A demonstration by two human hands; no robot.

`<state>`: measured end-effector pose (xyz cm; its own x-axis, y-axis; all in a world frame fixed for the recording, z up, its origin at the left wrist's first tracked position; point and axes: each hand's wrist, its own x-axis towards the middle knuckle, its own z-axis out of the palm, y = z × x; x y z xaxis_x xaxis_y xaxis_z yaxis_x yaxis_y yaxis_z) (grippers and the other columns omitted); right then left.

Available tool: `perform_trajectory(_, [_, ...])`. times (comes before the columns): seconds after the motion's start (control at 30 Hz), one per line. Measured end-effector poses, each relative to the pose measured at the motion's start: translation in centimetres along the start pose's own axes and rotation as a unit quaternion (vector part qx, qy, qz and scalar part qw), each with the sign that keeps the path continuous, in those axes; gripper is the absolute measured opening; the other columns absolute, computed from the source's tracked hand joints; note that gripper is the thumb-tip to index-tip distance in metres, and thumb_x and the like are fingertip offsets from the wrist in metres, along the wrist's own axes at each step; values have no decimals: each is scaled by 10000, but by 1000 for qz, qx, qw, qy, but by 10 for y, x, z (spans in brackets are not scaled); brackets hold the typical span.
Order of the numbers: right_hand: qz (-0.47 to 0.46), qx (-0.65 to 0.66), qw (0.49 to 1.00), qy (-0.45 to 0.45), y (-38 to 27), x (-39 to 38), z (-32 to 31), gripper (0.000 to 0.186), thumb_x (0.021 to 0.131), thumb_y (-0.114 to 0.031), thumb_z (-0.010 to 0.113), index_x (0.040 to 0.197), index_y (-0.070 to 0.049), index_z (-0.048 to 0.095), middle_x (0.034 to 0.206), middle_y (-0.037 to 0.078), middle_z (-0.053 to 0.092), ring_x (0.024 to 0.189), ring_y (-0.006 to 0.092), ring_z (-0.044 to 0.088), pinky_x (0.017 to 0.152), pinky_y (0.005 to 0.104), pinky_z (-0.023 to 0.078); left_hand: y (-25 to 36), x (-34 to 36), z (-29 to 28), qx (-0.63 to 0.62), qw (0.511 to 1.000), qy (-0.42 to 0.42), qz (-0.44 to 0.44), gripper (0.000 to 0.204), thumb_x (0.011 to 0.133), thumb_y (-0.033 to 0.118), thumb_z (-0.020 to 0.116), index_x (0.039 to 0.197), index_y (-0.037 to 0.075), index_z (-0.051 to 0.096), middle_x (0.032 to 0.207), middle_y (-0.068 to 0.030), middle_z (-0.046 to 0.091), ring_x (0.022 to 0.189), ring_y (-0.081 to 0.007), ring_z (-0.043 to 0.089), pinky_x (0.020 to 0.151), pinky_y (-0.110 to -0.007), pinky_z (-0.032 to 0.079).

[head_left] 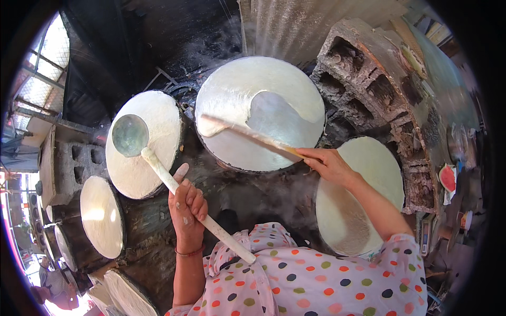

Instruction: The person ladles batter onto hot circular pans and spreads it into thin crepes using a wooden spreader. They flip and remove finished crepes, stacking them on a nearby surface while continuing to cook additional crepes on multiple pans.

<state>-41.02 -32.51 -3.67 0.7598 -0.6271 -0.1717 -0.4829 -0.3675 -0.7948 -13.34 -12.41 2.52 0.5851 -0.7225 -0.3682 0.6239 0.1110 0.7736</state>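
Observation:
My left hand [186, 215] is closed around the long white handle of a ladle [213, 227]. The ladle's round bowl is over a pale, batter-covered griddle [129, 176] on the left; I cannot tell whether it touches. In my right hand [336, 169] is a thin wooden spreading stick [258, 138], held by its near end between fingers and thumb. It reaches left across the large middle griddle [287, 118], its far end at the white batter [226, 87]. That batter curves around the far and left parts, leaving a grey patch and a smoother, thinly coated near side.
Another coated griddle [354, 226] lies under my right forearm. At the far right stands a rough hollow-block wall [363, 79]. More griddles [101, 218] line the left side, with folded pale sheets [129, 292] at lower left. Steam drifts around the griddles.

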Motion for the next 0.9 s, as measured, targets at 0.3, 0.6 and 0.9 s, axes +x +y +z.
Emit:
perform_trajectory(0.3, [53, -5, 992, 117, -27, -32, 70, 369, 924, -185, 566, 1285, -108, 562, 974, 141, 666, 852, 284, 633, 778, 372, 491, 22, 10, -11, 2, 996, -79, -32, 397, 977, 124, 438, 1348, -2, 377, 602, 52, 291, 422, -24, 284, 316, -173, 292])
perform_trajectory(0.6, [133, 459, 825, 300, -102, 38, 238, 396, 983, -231, 480, 1374, -167, 469, 686, -76, 426, 507, 34, 363, 433, 191, 329, 70, 15, -100, 14, 994, -95, -60, 420, 959, 106, 449, 1351, -21, 367, 609, 45, 316, 412, -33, 295, 307, -185, 286])
perform_trajectory(0.9, [198, 313, 768, 523, -167, 208, 353, 255, 1005, -249, 356, 1139, -91, 506, 815, 134, 562, 669, 305, 562, 601, 432, 458, 122, 0, -173, -9, 997, -71, -25, 421, 948, 84, 444, 1346, -27, 364, 593, 44, 302, 395, -29, 292, 281, -175, 284])
